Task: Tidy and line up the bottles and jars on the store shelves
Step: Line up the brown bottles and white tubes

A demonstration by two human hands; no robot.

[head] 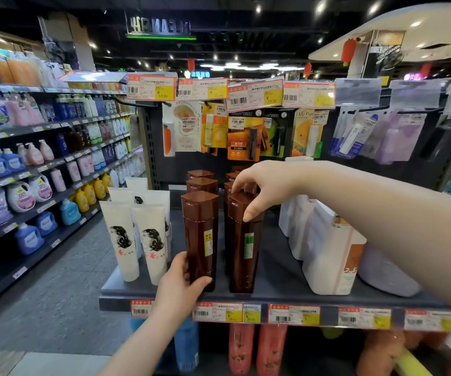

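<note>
At far left, long aisle shelves (pixel 29 131) carry blue, white and yellow detergent jugs, their writing too blurred to read. On the dark grey end shelf (pixel 273 297) straight ahead, white squeeze tubes (pixel 122 240) stand upright in two rows, each printed with a black-haired woman's head and red characters. Just right of them the left hand (pixel 181 283) grips the lower body of a tall brown plastic bottle with a yellow label (pixel 200 234), fingers curled behind it and thumb across its front. This bottle stands upright near the shelf's front edge, with more brown bottles (pixel 201 183) lined up behind it. Beside it, slightly apart, stands a matching brown plastic bottle with a green label (pixel 243 240). The right hand (pixel 257 191) pinches its flip cap from above, thumb on the front and fingertips at the back. All these containers are opaque, so their contents cannot be seen. Further right sit white jugs with orange labels (pixel 327 253), then a pale lilac pouch (pixel 387 272). Orange-and-yellow price tags (pixel 219 312) line the shelf edge. Above, over carded lip balms (pixel 210 126), one hanging price tag (pixel 151 88) reads 13.90.
</note>
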